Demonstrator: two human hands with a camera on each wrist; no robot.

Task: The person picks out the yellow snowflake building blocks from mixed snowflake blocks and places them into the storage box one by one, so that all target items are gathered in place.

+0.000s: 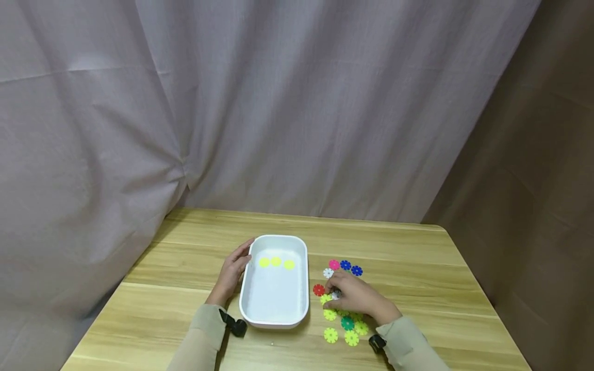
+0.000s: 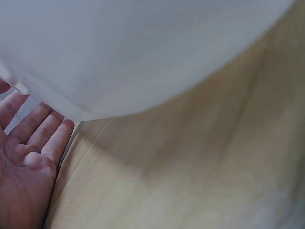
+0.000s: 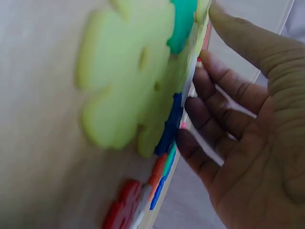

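A white plastic tray (image 1: 307, 281) stands on the table with three yellow discs (image 1: 276, 262) inside, toward its far end. My left hand (image 1: 229, 275) is at the tray's left side, the thumb near the rim. In the left wrist view its extended fingers (image 2: 40, 125) lie against the tray's outer wall (image 2: 119, 90). My right hand (image 1: 356, 296) is over notched, flower-shaped plastic discs right of the tray. Its thumb and index finger are apart, on either side of a yellow disc (image 1: 326, 299). Overlapping yellow pieces (image 3: 114, 76) fill the right wrist view. My palm hides part of the pile.
Around my right hand lie a red disc (image 1: 318, 289), a white disc (image 1: 328, 273), a pink disc (image 1: 334, 264), two blue discs (image 1: 351, 267) and a green disc (image 1: 347, 323). Several yellow discs (image 1: 351, 338) lie nearer me. Grey curtains (image 1: 301, 129) hang behind the wooden table (image 1: 417, 268).
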